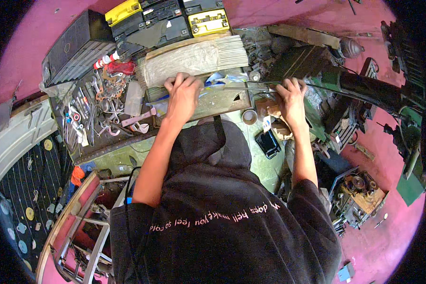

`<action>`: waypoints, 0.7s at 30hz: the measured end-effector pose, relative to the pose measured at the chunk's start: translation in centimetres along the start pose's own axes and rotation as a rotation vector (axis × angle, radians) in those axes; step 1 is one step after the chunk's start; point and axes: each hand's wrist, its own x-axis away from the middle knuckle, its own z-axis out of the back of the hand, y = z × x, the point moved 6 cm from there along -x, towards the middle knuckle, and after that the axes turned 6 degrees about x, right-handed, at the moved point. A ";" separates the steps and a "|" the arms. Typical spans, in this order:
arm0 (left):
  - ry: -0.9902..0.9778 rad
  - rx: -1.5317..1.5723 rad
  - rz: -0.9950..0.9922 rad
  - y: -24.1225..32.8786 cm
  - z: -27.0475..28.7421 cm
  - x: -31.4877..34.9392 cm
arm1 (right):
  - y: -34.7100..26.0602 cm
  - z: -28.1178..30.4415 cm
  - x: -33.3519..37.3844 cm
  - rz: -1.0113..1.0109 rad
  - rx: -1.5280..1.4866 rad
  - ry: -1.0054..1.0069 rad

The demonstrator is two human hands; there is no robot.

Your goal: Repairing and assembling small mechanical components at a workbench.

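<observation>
My left hand [183, 97] is closed, fingers curled down at the near edge of a plastic-wrapped bundle of thin rods [189, 61]. What its fingertips grip is hidden. To the right, my right hand [291, 100] pinches a thin metal rod [246, 88], which stretches leftward toward my left hand. Below the rod lies a shallow worn metal tray [217, 102], with crumpled blue and white wrapping [221, 77] beyond it. A pinkish adjustable wrench [139, 118] rests left of my left hand. A small round cup [249, 117] stands between my hands, nearer me.
Wrenches and loose tools [80, 109] crowd the dark bench [99, 150] at left. Batteries [208, 22] and a tall dark stack [78, 47] stand at the back. An open black case [268, 143] lies below my right hand. An engine part [359, 187] sits lower right, a metal frame [97, 246] lower left.
</observation>
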 end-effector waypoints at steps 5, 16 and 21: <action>0.010 0.025 -0.016 1.4 0.4 1.2 | -3.8 -0.6 -2.7 0.191 -0.094 -0.010; 0.078 0.088 -0.027 1.4 0.7 2.5 | -8.9 -4.9 -6.2 0.300 -0.231 -0.194; 0.087 0.098 -0.053 1.5 0.3 2.5 | -7.5 -7.0 -6.4 0.268 -0.368 -0.222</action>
